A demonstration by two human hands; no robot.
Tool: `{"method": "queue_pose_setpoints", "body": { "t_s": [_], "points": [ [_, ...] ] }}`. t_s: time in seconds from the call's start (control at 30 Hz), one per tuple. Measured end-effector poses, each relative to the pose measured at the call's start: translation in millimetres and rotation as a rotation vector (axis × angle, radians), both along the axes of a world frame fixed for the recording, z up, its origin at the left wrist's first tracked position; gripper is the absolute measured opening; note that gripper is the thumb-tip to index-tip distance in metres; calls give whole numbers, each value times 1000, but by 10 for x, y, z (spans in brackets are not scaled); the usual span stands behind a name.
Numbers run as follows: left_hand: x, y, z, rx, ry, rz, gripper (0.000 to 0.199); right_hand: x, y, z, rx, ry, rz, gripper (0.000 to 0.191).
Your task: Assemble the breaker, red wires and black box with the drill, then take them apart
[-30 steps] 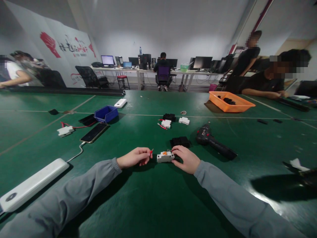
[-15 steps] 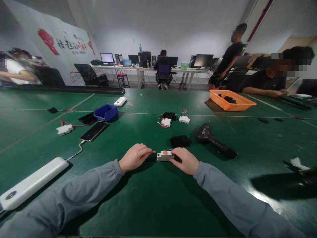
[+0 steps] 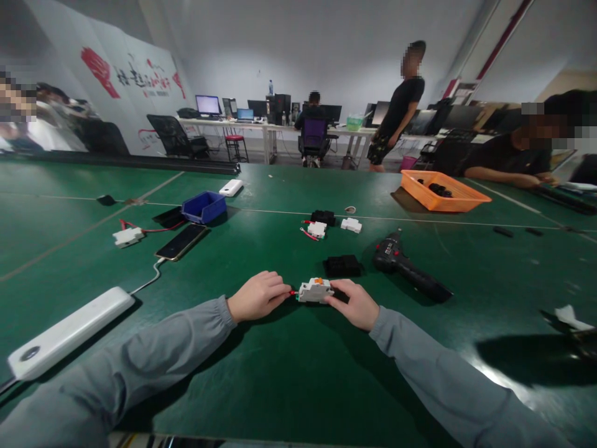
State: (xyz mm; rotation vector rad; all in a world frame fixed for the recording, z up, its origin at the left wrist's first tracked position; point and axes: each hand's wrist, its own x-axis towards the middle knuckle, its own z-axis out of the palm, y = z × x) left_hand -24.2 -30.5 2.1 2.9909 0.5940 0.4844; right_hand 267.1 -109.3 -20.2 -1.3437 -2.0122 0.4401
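My right hand is closed on the right end of a white circuit breaker with an orange lever on top. A short red wire is pinched in my left hand, and its tip meets the breaker's left end; whether it sits inside the terminal I cannot tell. Just beyond the breaker lies a black plastic case. Farther back are a white breaker with red wires, another white breaker and a black block.
A black cordless screwdriver lies at right, before an orange basket. On the left are a blue bin, a phone cabled to a long white device, and a wired breaker. A person sits at the far right.
My left hand has brought the red wire's tip up to the breaker's left end. The breaker has turned slightly in my right hand. A person in the background has moved left.
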Motion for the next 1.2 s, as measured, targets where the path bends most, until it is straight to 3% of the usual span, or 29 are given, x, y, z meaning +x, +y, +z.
{"method": "queue_pose_setpoints", "body": {
  "t_s": [0.43, 0.73, 1.2],
  "points": [
    [3, -9, 19, 4, 9, -9, 29, -10, -19, 0, -10, 13, 33, 30],
    [12, -31, 30, 27, 25, -47, 28, -60, -45, 47, 157, -166, 127, 23],
    [24, -46, 46, -51, -18, -36, 25, -61, -35, 93, 117, -219, 169, 23]
  ]
}}
